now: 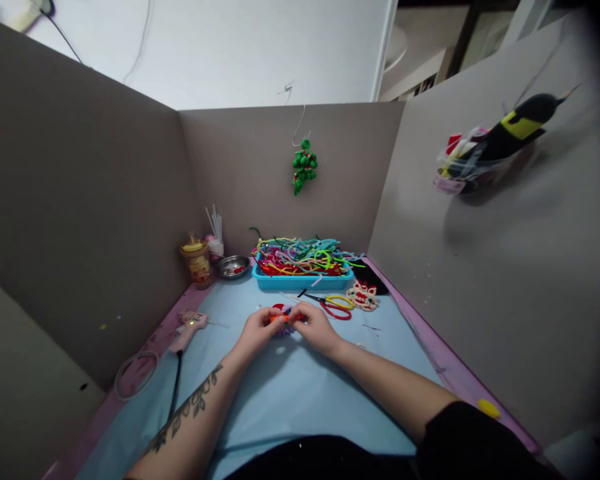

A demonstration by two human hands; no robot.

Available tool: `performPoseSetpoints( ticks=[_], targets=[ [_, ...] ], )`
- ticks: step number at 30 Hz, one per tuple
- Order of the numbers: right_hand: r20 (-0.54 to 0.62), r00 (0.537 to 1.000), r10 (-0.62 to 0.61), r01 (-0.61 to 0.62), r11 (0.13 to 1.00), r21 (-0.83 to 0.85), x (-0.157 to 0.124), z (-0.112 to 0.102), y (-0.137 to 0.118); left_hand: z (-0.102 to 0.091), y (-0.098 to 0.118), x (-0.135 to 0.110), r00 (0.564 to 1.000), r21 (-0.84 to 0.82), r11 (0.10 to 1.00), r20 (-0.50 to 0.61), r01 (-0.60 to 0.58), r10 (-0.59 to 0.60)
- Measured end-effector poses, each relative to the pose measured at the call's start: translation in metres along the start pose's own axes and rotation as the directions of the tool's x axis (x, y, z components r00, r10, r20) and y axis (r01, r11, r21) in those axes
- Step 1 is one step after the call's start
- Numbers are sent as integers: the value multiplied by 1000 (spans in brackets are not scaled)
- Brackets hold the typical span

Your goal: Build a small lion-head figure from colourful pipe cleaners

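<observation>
Both hands meet over the middle of the blue cloth. My left hand (258,331) pinches the left side of a small orange fuzzy piece (281,319), which looks like a chenille stem. The fingers of my right hand (316,325) are closed on its right side. Just behind and below the fingertips shows a purple and red fuzzy craft piece (284,331), partly covered by the hands; whether it is joined to the orange piece I cannot tell. Scissors (336,305) with red and yellow handles lie beyond my right hand.
A blue tray (303,283) heaped with colourful chenille stems stands at the back. Left of it are a metal bowl (233,268) and a brown cup (198,265). A pink glue gun (188,332) lies left. Grey panels (280,200) enclose the table; a green ornament (305,163) hangs there.
</observation>
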State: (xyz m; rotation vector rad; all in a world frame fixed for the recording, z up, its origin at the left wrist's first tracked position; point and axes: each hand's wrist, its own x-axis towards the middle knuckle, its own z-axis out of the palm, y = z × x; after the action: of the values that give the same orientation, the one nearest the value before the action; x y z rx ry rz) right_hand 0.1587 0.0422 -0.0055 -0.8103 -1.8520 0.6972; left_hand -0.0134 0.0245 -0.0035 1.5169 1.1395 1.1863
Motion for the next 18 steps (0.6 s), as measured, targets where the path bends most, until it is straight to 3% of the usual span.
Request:
performPoseSetpoints(
  ticks=[4,9,14,18],
  targets=[
    [-29,1000,10,-11,1000,-12,1,0,2,0,-1,1,998,27,1000,-69,4,-2],
    [-51,997,63,-63,998,13,1,1,0,-1,-1,0,991,124,990,-104,-73,86],
    [39,992,119,-122,989,81,1,2,-2,1,2,-3,984,206,967,-61,-150,166],
    [144,976,162,-166,986,22,1,4,2,3,3,-6,980,259,948,-26,-186,199]
  ],
)
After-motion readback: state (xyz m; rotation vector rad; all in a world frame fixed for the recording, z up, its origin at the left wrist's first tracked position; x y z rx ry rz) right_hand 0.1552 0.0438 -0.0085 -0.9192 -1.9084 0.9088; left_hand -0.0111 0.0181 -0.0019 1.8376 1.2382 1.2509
